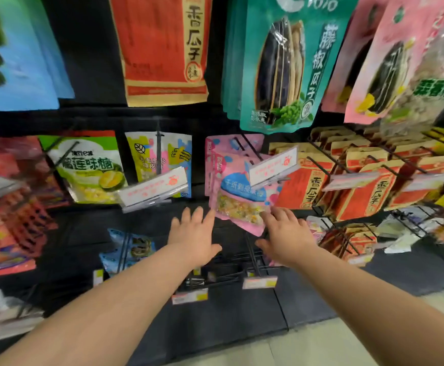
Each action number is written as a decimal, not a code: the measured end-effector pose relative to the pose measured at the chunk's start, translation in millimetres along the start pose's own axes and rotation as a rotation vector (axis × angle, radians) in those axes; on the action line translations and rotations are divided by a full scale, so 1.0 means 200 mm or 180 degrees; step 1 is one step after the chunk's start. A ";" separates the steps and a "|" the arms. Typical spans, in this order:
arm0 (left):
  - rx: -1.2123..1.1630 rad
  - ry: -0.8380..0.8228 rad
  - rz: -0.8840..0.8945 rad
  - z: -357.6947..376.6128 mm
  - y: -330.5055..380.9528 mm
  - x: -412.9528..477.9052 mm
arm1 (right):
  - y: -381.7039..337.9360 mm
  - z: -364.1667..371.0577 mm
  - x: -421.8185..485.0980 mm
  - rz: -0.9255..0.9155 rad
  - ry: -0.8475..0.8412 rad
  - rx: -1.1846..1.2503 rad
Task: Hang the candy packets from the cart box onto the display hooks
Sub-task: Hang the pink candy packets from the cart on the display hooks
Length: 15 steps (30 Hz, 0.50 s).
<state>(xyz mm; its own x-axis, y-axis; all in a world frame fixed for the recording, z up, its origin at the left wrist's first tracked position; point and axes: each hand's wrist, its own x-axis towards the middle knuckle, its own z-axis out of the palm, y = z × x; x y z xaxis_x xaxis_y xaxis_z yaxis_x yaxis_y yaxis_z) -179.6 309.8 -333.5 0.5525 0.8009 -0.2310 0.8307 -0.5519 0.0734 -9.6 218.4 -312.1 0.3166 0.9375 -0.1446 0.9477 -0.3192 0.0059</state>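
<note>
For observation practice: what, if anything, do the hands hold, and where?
Nothing: left hand and right hand open, fingertips at the bottom edge of the pink candy packet.

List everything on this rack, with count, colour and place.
Pink candy packets: several, pink, centre hook.
Durian candy packet: one, green, left of centre.
Red seed bag: one, red, top centre.
Teal seed bags: several, teal, top, right of centre.
Small seed bags: many, red and tan, right hooks.
Blue packets: few, blue, lower left.
Bare hooks: several, black, lower centre.
Left hand: one, open, fingers near the pink packets.
Right hand: one, open, fingers touching the front pink packet.
</note>
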 end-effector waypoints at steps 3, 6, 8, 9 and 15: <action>0.0150 0.0006 0.0107 -0.05 -0.04 -0.14 | -0.11 -0.06 -0.13 -0.0106 -0.0031 -0.0205; 0.0116 0.0040 0.0193 -0.08 -0.09 -0.27 | -0.22 -0.10 -0.24 -0.0149 -0.0054 -0.0256; 0.0117 0.0061 0.0194 -0.08 -0.13 -0.36 | -0.28 -0.13 -0.30 -0.0196 -0.0039 -0.0288; 0.0127 0.0060 0.0167 -0.08 -0.15 -0.40 | -0.31 -0.13 -0.33 -0.0237 -0.0021 -0.0299; 0.0020 0.0002 -0.0230 -0.03 -0.26 -0.68 | -0.45 -0.15 -0.45 -0.0588 0.0017 -0.0421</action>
<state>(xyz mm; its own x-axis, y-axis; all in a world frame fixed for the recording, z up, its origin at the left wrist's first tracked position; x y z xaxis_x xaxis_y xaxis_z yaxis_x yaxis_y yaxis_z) -297.9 231.1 -300.2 0.4911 0.8389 -0.2348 0.8680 -0.4940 0.0506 -122.8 166.7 -269.6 0.1371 0.9791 -0.1500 0.9865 -0.1214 0.1096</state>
